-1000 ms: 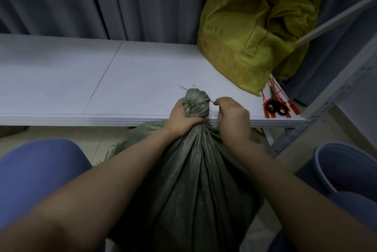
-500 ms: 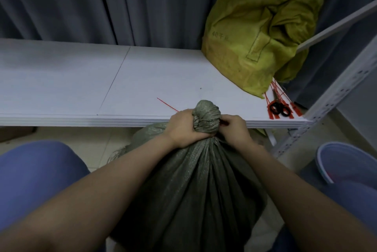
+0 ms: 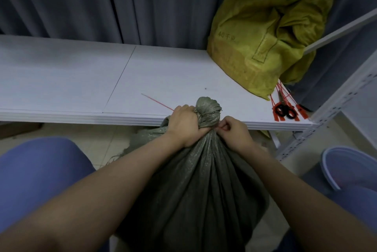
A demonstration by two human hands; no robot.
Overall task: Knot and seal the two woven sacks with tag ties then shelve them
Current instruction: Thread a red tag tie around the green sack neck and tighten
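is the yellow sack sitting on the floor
No, the yellow sack sits on the white shelf, at its right end.

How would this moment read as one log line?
step: tying green sack | left hand: grips neck | right hand: pinches red tie | yellow sack: shelved

Grey-green woven sack point(image 3: 195, 186), yellow sack point(image 3: 263, 33), red tag ties point(image 3: 285, 100), white shelf point(image 3: 61, 80).
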